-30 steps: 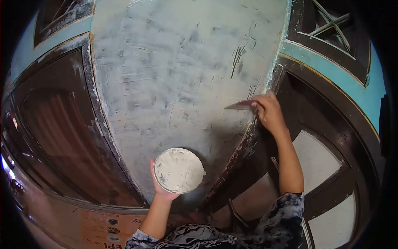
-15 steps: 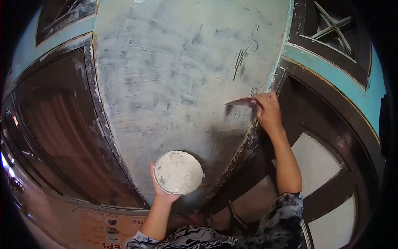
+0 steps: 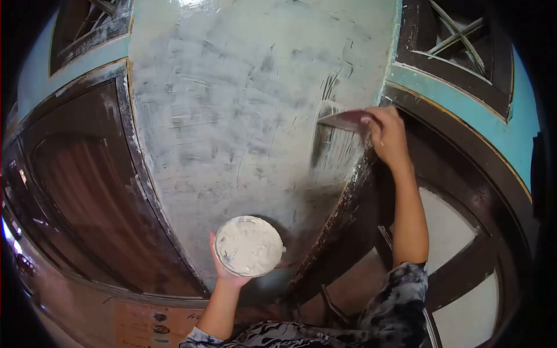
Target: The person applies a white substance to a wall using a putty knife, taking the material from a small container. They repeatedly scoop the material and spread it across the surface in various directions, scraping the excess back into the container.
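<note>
My left hand holds a round tub of white putty from below and the left side, its open top facing me. In my right hand is a flat, reddish-brown scraper, gripped at its right end with the blade's edge against the wall panel. The panel carries smeared white and grey putty with dark streaks. Just under the blade, a darker patch with thin vertical streaks shows. A whitish ridge curves along the blade's upper side.
Dark brown wooden doors stand left and right of the panel, with worn, chipped frames. Turquoise wall borders the right door, below a lattice vent. An orange printed sign is low at left.
My right hand and the scraper have moved upward along the panel's right edge, leaving a longer streaked patch below. The putty tub stays nearly in place in my left hand.
</note>
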Demonstrator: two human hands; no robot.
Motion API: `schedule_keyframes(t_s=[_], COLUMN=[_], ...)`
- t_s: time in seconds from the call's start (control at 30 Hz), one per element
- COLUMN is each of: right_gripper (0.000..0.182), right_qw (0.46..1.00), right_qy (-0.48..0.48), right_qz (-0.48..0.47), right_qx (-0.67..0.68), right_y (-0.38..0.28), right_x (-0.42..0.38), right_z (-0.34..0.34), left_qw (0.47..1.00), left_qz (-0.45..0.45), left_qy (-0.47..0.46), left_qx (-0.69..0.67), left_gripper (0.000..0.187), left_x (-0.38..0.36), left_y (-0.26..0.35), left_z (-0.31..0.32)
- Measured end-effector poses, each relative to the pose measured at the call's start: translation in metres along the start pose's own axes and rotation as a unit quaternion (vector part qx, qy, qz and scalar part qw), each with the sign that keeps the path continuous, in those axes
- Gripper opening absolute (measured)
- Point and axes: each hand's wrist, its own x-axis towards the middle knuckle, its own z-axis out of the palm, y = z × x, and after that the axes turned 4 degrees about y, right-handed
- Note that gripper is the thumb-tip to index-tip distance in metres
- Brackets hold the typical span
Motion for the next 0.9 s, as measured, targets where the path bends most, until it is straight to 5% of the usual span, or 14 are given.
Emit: schedule_keyframes(t_s=[0.2, 0.43, 0.9], right_gripper=[0.029, 0.040, 0.037], right_qw=[0.993, 0.993, 0.994], right_qy=[-0.114, -0.037, 0.015], right_qz=[-0.017, -0.040, -0.066], right_qx=[-0.038, -0.104, -0.085], right_y=[-0.010, -0.001, -0.006], right_x=[-0.134, -0.196, -0.151], right_z=[0.046, 0.074, 0.070], left_qw=[1.000, 1.000, 1.000], left_qz=[0.010, 0.020, -0.015], left_qy=[-0.008, -0.003, -0.013], left_qx=[0.010, -0.002, 0.022], left_gripper=[0.092, 0.093, 0.099], left_x=[-0.006, -0.008, -0.003], left_y=[0.003, 0.006, 0.009], left_z=[-0.010, -0.011, -0.010])
